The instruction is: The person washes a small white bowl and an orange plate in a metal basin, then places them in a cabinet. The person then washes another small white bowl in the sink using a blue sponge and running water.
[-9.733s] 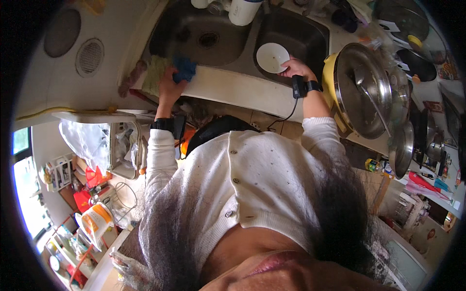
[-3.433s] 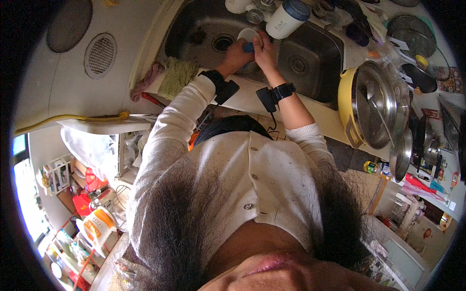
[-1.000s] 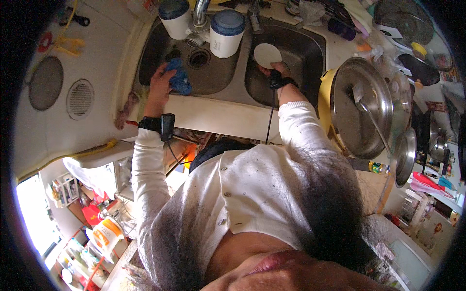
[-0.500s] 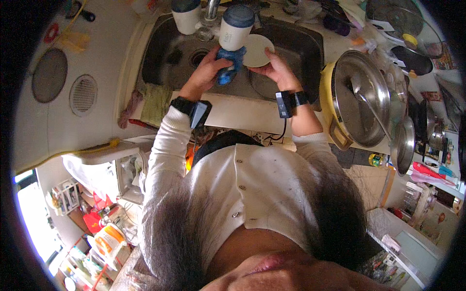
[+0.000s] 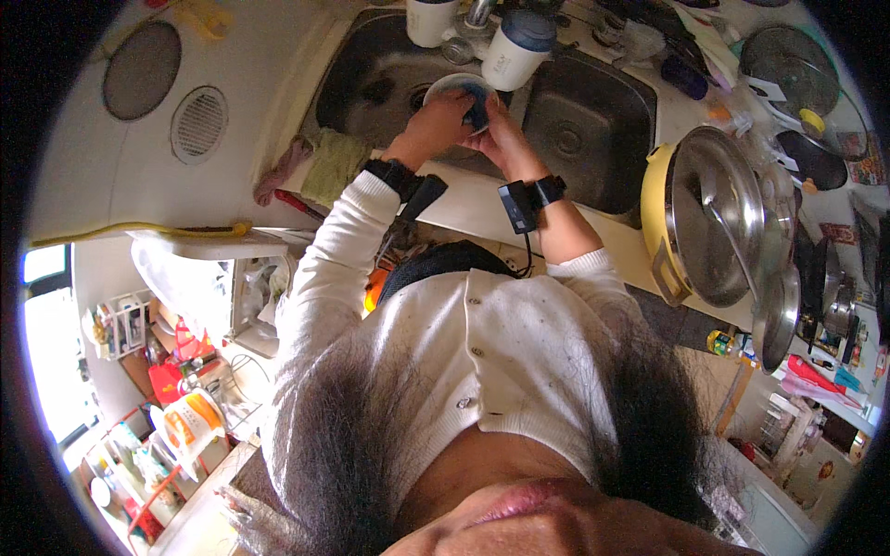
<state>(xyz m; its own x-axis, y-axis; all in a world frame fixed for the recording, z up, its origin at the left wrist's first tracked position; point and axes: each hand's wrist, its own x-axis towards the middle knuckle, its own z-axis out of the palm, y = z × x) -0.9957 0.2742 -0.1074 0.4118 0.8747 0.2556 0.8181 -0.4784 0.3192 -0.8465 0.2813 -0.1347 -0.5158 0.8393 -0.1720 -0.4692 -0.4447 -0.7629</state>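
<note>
Over the divider side of the left sink basin (image 5: 348,111), my two hands meet at a white bowl (image 5: 443,83). My right hand (image 5: 502,141) grips the bowl by its right side, fingers wrapped round the rim. Pressed inside the bowl is a blue scrubbing cloth (image 5: 477,109), held by my left hand (image 5: 434,125); its fingertips are partly hidden by the bowl and cloth. Just beyond stands a white cup with a dark blue lid (image 5: 519,54), upright near the faucet (image 5: 479,13). A second white cup (image 5: 431,23) stands to the left of the faucet.
The right sink basin (image 5: 593,153) lies beside my right hand. A yellow pot (image 5: 656,190) stands on the right counter with a ladle (image 5: 728,227) across it. A green cloth (image 5: 336,165) hangs over the front left sink edge. Clutter fills the far right counter.
My left hand has brought the blue scrubbing cloth into the bowl, and my hands have come together. The bowl has turned so its inside shows. The whole view has shifted.
</note>
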